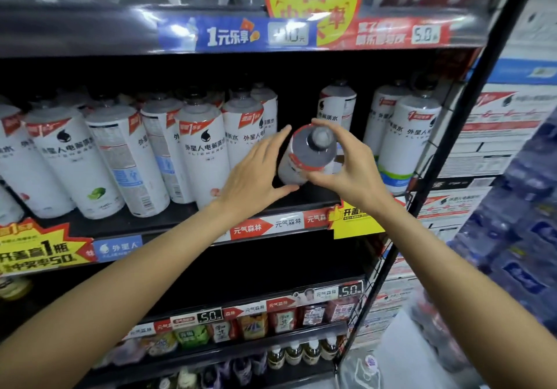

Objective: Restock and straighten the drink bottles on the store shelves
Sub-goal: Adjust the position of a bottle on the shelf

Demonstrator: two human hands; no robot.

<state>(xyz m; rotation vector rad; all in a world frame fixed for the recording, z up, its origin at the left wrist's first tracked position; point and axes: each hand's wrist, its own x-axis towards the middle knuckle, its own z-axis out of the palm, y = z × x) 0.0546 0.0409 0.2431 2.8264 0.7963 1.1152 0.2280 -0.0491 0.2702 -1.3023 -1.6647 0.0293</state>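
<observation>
A white bottle (307, 155) with a grey top is held over the middle shelf (271, 207), tipped so that its cap points at the camera. It is grasped by the right hand (346, 159), whose thumb and fingers are curled round its top and side. The left hand (256, 168) is spread out just beside the bottle on its left, with straight fingers; whether the bottle is touched by this hand cannot be told.

The bottle is held in a gap in the row. To the left of the bottle, many tall white bottles (205, 153) are crowded together, and some lean to one side. To the right of the bottle, two more white bottles (407, 141) are stood close to the black shelf post (422, 183). Behind the bottle, one more white bottle (337, 108) is seen at the back of the gap.

Below the bottle, red and white price strips (271, 227) and a yellow sign (355, 220) are fixed to the shelf edge. Further below the bottle, small colourful drinks (250, 325) are lined up on a lower shelf. Above the bottle, a blue and red price strip (241, 34) is hung under the top shelf. Past the post, to the right of the bottle, boxes (488, 135) are stacked.
</observation>
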